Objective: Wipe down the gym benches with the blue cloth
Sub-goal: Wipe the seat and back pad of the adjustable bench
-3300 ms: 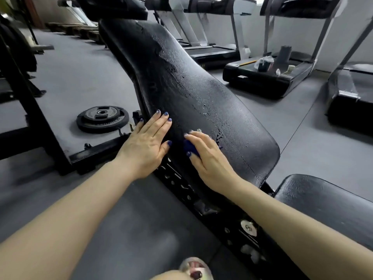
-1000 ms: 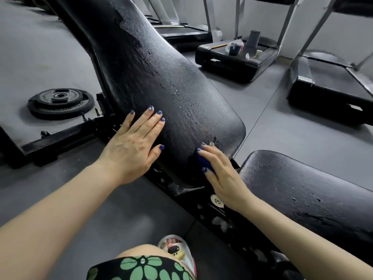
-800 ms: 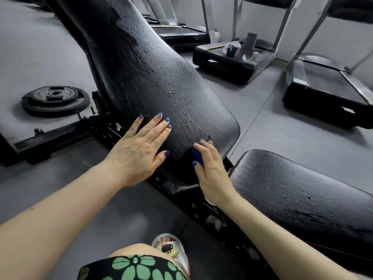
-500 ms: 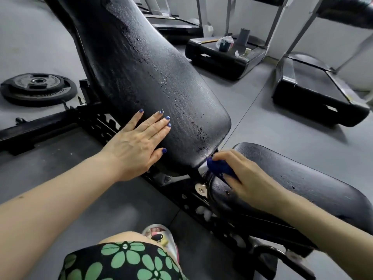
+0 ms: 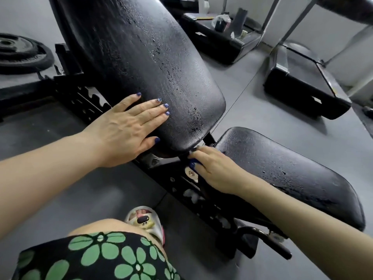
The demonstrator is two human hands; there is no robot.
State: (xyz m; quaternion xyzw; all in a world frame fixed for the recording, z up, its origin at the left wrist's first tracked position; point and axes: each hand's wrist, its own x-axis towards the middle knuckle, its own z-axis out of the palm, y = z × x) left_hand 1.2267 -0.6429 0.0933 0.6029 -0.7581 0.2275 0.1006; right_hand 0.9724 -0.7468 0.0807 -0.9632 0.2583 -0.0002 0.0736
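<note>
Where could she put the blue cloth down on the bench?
The seat pad is bare right of her right hand. The backrest is bare above her left hand, but slopes. The hinge gap holding the blue cloth is crowded.

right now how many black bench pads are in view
2: the inclined black backrest pad under the left hand, and the flat black seat pad at lower right. Others may lie outside the frame.
</note>
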